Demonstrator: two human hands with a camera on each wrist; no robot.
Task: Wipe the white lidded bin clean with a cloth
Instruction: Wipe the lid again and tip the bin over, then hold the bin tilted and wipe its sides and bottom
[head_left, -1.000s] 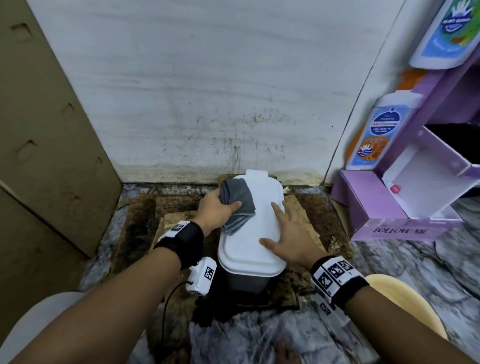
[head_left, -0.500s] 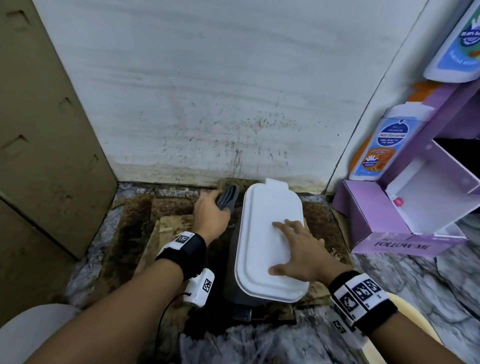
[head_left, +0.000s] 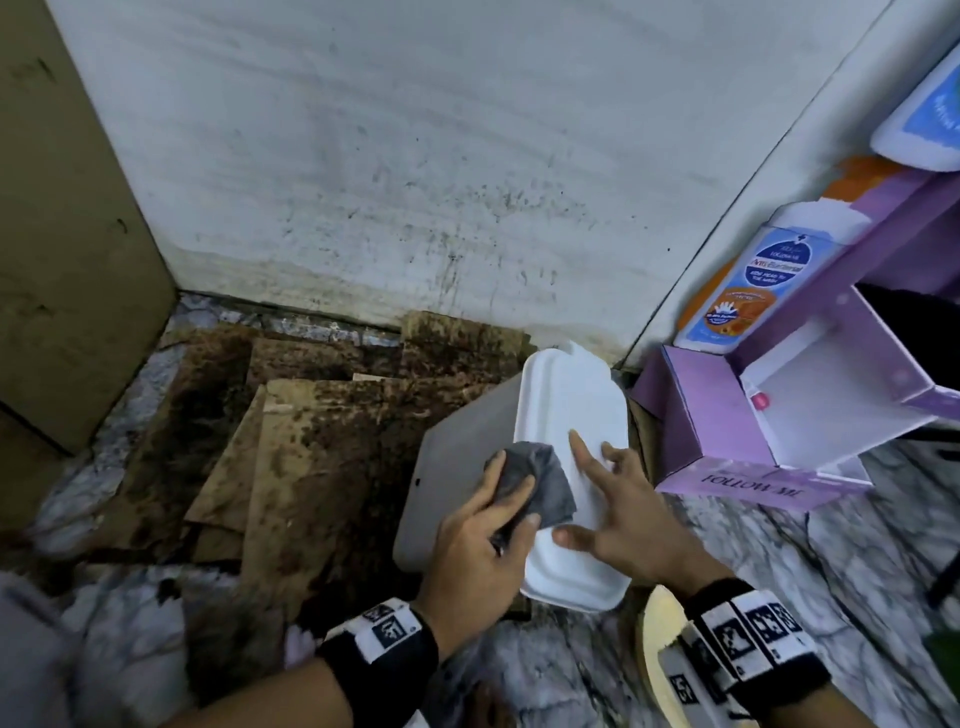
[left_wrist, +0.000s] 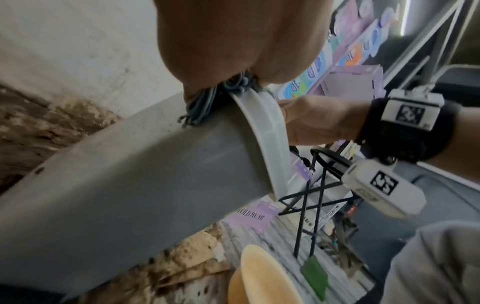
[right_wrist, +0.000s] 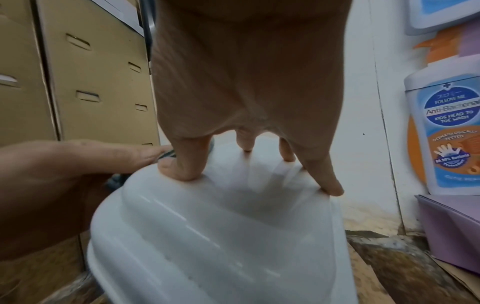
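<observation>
The bin (head_left: 457, 457) has a grey body and a white lid (head_left: 571, 405) and is tipped over to the right, its grey side facing up. My left hand (head_left: 483, 525) grips a dark grey cloth (head_left: 535, 483) against the lid's left rim. In the left wrist view the cloth (left_wrist: 205, 102) is bunched between my palm and the bin's grey body (left_wrist: 130, 185). My right hand (head_left: 613, 514) lies flat on the lid with its fingers spread. The right wrist view shows the spread fingertips (right_wrist: 182, 170) pressing on the white lid (right_wrist: 221, 236).
Stained cardboard sheets (head_left: 311, 441) cover the marble floor left of the bin. A purple display box (head_left: 753, 452) with large soap bottles (head_left: 737, 280) stands close on the right. A brown carton (head_left: 62, 260) is at the left, a spotted white wall (head_left: 415, 156) behind, a yellow stool (head_left: 654, 660) below.
The bin has tipped to the right, showing its grey side. My left hand brought the cloth from the bin's left side up onto the lid's rim. My right hand stays on the lid.
</observation>
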